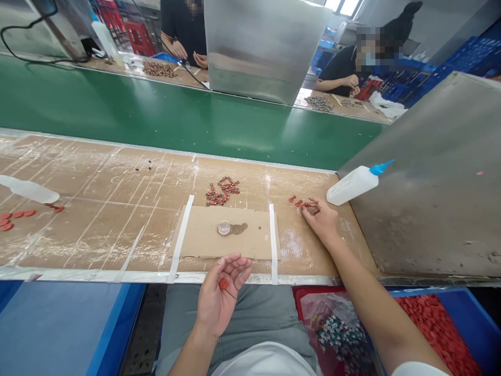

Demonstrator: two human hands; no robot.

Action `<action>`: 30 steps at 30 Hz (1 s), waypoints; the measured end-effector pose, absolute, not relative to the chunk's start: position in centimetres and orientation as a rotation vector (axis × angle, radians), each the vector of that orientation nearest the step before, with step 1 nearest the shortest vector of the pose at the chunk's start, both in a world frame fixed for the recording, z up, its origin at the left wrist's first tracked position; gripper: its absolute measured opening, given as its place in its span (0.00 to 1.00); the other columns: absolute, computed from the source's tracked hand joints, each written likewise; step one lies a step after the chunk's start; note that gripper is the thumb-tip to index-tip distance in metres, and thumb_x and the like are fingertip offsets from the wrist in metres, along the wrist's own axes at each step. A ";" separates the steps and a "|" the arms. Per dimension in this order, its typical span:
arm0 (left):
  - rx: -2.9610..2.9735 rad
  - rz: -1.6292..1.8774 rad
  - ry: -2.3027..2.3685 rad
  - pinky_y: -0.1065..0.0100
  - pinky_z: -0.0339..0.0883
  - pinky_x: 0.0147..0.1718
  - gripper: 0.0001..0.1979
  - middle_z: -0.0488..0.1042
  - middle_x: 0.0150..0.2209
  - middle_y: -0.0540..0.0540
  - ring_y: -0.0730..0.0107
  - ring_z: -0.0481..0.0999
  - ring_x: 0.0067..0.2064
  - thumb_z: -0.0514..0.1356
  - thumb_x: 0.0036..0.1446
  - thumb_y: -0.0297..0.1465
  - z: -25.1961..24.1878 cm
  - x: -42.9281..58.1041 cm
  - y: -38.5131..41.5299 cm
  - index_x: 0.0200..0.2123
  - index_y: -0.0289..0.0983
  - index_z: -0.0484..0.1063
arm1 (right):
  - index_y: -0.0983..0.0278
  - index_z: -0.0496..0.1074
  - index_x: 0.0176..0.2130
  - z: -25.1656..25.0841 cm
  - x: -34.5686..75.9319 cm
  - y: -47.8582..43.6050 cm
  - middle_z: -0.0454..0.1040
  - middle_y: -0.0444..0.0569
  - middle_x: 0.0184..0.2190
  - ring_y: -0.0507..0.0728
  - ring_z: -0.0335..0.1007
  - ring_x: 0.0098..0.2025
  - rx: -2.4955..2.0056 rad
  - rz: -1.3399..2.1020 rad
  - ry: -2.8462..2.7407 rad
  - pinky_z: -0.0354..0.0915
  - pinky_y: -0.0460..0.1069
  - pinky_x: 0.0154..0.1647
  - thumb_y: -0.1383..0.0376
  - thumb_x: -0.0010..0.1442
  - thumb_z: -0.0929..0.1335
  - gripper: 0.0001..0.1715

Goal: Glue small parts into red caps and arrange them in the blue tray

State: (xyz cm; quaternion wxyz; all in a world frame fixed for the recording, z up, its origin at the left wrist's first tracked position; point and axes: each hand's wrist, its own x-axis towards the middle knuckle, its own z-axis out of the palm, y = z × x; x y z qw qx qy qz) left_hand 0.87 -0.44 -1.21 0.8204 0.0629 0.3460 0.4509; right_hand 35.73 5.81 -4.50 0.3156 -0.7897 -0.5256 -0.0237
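My left hand lies palm up above the bench's front edge, fingers half curled, with a small red disc resting in the palm. My right hand rests on the brown-covered bench, its fingertips among small red-and-metal parts. Whether those fingers pinch a part is hidden. A white glue bottle with a blue nozzle lies just beyond that hand. Between my hands, a cardboard pad holds a small clear cap beside a brown smear. A heap of similar red parts sits behind the pad.
Red discs and a clear plastic bottle lie at the bench's left. A metal panel stands at the right. Beyond runs a green conveyor belt, with several co-workers across it. A blue crate of red discs sits below right.
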 end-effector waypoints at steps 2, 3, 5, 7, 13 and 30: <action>0.115 0.964 0.721 0.63 0.74 0.47 0.12 0.81 0.39 0.39 0.61 0.80 0.46 0.60 0.59 0.33 -1.1 0.9 -0.3 0.41 0.32 0.79 | 0.64 0.72 0.51 -4.0 35.5 5.5 0.81 0.52 0.39 0.54 0.72 0.26 -2.090 -0.034 -1.359 0.71 0.52 0.36 0.59 0.53 0.71 0.26; 0.101 0.968 0.702 0.62 0.73 0.49 0.13 0.81 0.40 0.38 0.60 0.80 0.47 0.59 0.60 0.34 -0.9 0.9 -0.2 0.41 0.31 0.79 | 0.64 0.71 0.52 -3.5 35.1 5.0 0.81 0.52 0.41 0.54 0.72 0.26 -2.097 -0.032 -1.329 0.71 0.52 0.37 0.59 0.53 0.71 0.28; 0.071 0.974 0.646 0.59 0.71 0.52 0.16 0.80 0.42 0.36 0.57 0.79 0.49 0.57 0.61 0.36 -0.5 1.1 0.0 0.41 0.30 0.78 | 0.62 0.70 0.53 -2.3 33.7 3.4 0.80 0.52 0.42 0.54 0.73 0.27 -2.077 -0.049 -1.252 0.71 0.52 0.38 0.60 0.52 0.72 0.29; 0.050 0.976 0.576 0.56 0.67 0.56 0.19 0.80 0.45 0.35 0.55 0.77 0.52 0.55 0.62 0.38 0.1 1.5 0.3 0.42 0.30 0.77 | 0.60 0.71 0.52 -0.8 31.1 1.2 0.80 0.52 0.42 0.54 0.72 0.28 -1.968 -0.033 -1.222 0.70 0.50 0.35 0.62 0.55 0.72 0.25; 0.059 0.955 0.421 0.52 0.56 0.62 0.22 0.76 0.52 0.32 0.50 0.72 0.58 0.51 0.63 0.42 1.8 3.1 0.5 0.46 0.30 0.74 | 0.57 0.71 0.53 2.7 20.8 -4.3 0.78 0.45 0.34 0.52 0.70 0.26 -1.322 0.410 -1.881 0.68 0.48 0.29 0.70 0.52 0.75 0.29; 0.248 0.892 0.428 0.72 0.66 0.41 0.12 0.77 0.36 0.43 0.74 0.74 0.37 0.57 0.64 0.32 1.5 1.2 -1.2 0.42 0.31 0.78 | 0.60 0.58 0.65 4.5 18.3 0.0 0.82 0.45 0.37 0.49 0.75 0.26 -0.928 0.168 -2.219 0.74 0.45 0.33 0.71 0.55 0.74 0.44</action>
